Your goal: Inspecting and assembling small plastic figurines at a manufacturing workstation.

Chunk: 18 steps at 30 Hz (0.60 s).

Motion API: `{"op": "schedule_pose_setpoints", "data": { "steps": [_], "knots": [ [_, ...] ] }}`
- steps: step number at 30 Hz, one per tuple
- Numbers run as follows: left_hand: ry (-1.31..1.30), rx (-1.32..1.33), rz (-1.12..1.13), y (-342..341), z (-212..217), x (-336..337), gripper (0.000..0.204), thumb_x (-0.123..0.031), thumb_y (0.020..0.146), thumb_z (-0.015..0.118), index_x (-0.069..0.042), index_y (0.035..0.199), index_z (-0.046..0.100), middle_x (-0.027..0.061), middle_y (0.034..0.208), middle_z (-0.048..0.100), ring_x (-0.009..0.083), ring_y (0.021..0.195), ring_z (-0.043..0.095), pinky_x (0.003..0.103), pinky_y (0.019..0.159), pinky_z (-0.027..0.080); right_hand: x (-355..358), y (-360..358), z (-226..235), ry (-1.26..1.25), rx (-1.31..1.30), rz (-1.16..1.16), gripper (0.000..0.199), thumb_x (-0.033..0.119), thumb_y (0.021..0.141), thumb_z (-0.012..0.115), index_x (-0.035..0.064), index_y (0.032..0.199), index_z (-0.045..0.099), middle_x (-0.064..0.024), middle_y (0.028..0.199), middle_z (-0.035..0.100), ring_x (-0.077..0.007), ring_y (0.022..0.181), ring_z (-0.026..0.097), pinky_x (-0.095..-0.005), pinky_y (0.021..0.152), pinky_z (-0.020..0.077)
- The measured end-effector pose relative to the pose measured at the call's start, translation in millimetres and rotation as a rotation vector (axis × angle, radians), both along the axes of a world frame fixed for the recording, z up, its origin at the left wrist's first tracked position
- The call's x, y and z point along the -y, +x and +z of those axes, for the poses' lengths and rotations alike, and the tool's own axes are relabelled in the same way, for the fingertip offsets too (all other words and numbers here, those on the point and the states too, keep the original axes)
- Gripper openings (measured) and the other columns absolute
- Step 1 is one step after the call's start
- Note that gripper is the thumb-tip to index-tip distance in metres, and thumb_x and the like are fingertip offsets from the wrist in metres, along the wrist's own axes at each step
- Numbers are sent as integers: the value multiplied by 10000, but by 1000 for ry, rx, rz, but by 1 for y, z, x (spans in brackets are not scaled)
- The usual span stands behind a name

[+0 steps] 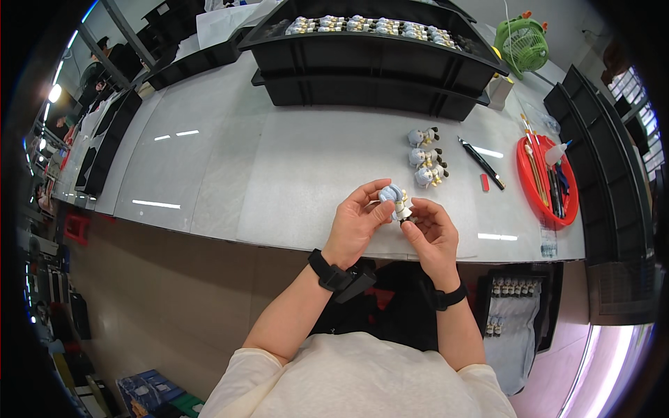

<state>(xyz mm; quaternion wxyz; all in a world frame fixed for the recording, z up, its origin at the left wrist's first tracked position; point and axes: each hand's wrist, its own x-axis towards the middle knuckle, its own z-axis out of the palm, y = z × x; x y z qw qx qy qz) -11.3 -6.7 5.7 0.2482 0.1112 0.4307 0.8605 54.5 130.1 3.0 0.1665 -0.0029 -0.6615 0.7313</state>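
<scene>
Between my hands, just above the front of the white table, is a small figurine (396, 198) with pale blue hair and a white outfit. My left hand (359, 216) pinches it by the hair and head. The fingers of my right hand (433, 235) close round its lower part, near the dark feet. Beyond my hands, three similar figurines (426, 157) lie on their sides in a column. To their right rest a black pen-shaped tool (482, 163) and a small red block (485, 182).
A red oval tray (521, 182) with brushes, tools and a small bottle stands at the right. Stacked black crates (376, 73) at the back hold rows of figurines. A green fan (521, 44) is behind them. Below the table's right edge, another black crate (552, 306) holds several figurines on cloth.
</scene>
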Motion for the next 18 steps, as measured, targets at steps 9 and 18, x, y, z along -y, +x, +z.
{"op": "schedule_pose_setpoints", "data": {
  "steps": [9,18],
  "knots": [
    [50,-128,-35,2,-7,3,454,118,681,640,-28,1093,519,40,1037,533,135,960,517,277,855,447,0,-5,-5,81,12,-24,369,-79,750,546,-17,1107,473,-107,1016,547,-166,940,562,-268,809,464],
    [25,-219,-34,2,-12,3,425,118,652,669,-30,1033,554,38,1034,529,141,967,522,284,861,447,0,-3,0,108,34,-11,362,-101,751,524,-20,1100,473,-107,1005,557,-170,943,565,-269,822,458]
  ]
}}
